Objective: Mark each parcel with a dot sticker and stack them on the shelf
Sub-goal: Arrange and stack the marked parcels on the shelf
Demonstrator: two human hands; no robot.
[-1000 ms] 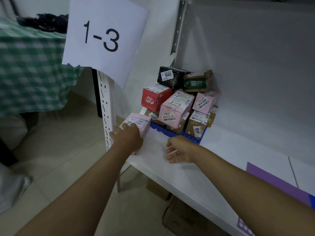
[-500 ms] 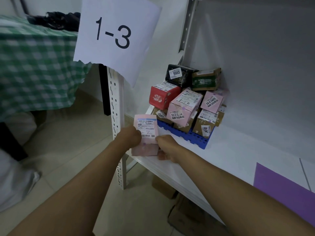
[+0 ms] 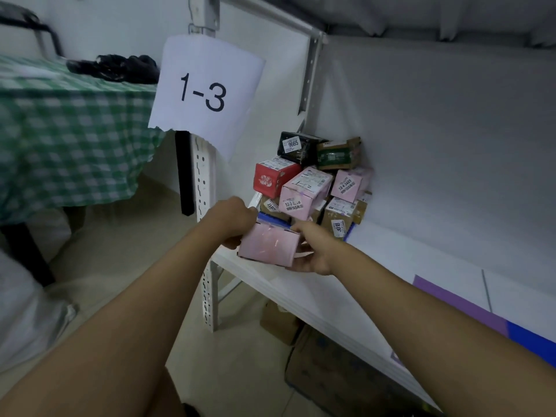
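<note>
A pink parcel lies on its side at the left front corner of the white shelf. My left hand grips its upper left end. My right hand holds its right end, fingers curled under it. Behind it, several parcels are piled in the shelf's back corner: a red box, a pink labelled box, a black box, a green-brown box and a smaller pink box. No dot sticker is visible.
A paper sign reading 1-3 hangs on the shelf's upright post. A green checked table stands to the left. Purple and blue sheets lie on the shelf at right. Cardboard boxes sit on the floor below.
The pink parcel went from flat under my left hand to upright with its label facing me, then onto its side, label hidden. My right hand came over and took its right end.
</note>
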